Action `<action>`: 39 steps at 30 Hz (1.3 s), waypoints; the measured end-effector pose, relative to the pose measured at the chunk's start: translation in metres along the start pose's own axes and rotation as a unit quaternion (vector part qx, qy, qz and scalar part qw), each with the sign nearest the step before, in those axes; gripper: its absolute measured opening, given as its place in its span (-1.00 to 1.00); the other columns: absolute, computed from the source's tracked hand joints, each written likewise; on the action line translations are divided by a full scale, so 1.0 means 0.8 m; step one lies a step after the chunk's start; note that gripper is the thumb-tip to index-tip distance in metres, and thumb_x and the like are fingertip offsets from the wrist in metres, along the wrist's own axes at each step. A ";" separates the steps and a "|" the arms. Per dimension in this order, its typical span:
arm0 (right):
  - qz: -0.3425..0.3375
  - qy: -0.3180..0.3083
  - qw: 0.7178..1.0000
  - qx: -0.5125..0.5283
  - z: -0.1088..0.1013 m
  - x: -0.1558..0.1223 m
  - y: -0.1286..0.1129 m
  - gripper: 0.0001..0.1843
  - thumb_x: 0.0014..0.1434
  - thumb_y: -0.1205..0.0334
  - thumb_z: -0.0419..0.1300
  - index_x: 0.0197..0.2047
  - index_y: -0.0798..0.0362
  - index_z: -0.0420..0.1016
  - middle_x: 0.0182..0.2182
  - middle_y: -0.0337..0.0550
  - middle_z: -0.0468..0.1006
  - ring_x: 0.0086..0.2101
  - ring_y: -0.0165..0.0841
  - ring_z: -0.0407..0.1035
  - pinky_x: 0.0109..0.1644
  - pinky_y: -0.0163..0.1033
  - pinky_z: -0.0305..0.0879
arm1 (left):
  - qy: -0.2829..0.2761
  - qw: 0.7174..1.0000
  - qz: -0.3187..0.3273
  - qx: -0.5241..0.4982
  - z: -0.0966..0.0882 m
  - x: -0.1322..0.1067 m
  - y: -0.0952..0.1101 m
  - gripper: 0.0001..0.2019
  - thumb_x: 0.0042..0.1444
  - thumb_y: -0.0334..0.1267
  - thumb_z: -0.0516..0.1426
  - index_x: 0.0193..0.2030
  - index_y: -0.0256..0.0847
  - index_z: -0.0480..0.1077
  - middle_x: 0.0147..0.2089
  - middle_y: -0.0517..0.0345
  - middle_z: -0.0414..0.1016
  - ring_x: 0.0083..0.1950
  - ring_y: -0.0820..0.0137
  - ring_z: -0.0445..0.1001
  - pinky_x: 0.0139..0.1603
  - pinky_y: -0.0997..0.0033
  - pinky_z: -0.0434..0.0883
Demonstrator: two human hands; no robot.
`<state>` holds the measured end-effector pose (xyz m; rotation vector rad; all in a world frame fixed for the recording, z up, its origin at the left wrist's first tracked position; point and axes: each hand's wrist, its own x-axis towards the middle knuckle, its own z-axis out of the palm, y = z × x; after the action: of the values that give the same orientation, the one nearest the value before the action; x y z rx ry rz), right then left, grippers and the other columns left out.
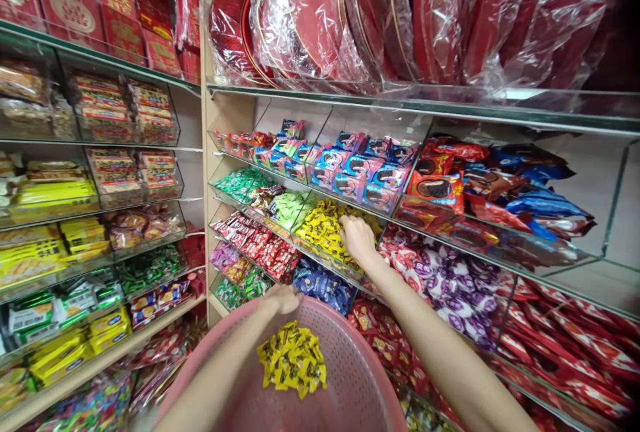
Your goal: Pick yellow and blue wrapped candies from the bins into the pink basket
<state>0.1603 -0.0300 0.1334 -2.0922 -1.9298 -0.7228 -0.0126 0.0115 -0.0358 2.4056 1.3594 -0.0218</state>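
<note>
My left hand [283,299] grips the far rim of a pink perforated basket [350,379] held low in front of me. A heap of yellow wrapped candies [293,360] lies inside the basket. My right hand [357,239] reaches into a clear shelf bin of the same yellow candies [323,227], its fingers curled down into the pile; what they hold is hidden.
Clear acrylic bins hold green candies [287,209], red candies [260,245], purple-and-white candies [450,279] and blue cookie packs [360,169]. Wrapped red trays [350,12] stand on the top shelf. Another shelf unit of snacks [90,219] is on the left.
</note>
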 end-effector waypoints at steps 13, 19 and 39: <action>0.014 0.021 1.000 0.012 0.004 0.005 0.003 -0.75 0.15 0.38 -0.06 -0.12 0.07 0.32 -0.23 -0.06 0.44 -0.20 -0.27 0.27 -0.20 -0.26 0.07 | 0.097 0.993 -0.012 0.072 0.022 -0.011 0.001 -0.46 0.17 -0.01 -0.32 -0.14 -0.19 0.39 -0.11 -0.06 0.46 -0.10 0.20 0.44 -0.07 0.19 0.29; -0.039 0.014 0.999 0.006 0.006 0.007 0.000 -0.75 0.14 0.36 -0.03 -0.11 0.06 0.31 -0.19 -0.04 0.41 -0.16 -0.26 0.23 -0.17 -0.25 0.07 | 0.123 0.988 -0.018 0.086 0.019 -0.018 0.008 -0.47 0.17 -0.05 -0.32 -0.14 -0.20 0.40 -0.03 -0.07 0.40 -0.15 0.22 0.46 -0.10 0.18 0.31; 0.001 0.071 0.997 0.025 0.008 0.019 -0.002 -0.71 0.21 0.25 -0.11 -0.25 0.09 0.42 -0.30 -0.02 0.44 -0.28 -0.28 0.30 -0.26 -0.25 0.12 | 0.011 0.999 -0.045 0.027 -0.017 0.007 0.001 -0.46 0.10 0.06 -0.20 -0.07 -0.24 0.40 0.01 -0.11 0.41 0.01 0.16 0.38 -0.07 0.28 0.32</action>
<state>0.1603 -0.0134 0.1345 -1.9563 -1.8513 -0.7922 -0.0108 0.0201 -0.0242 2.3928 1.4960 -0.0564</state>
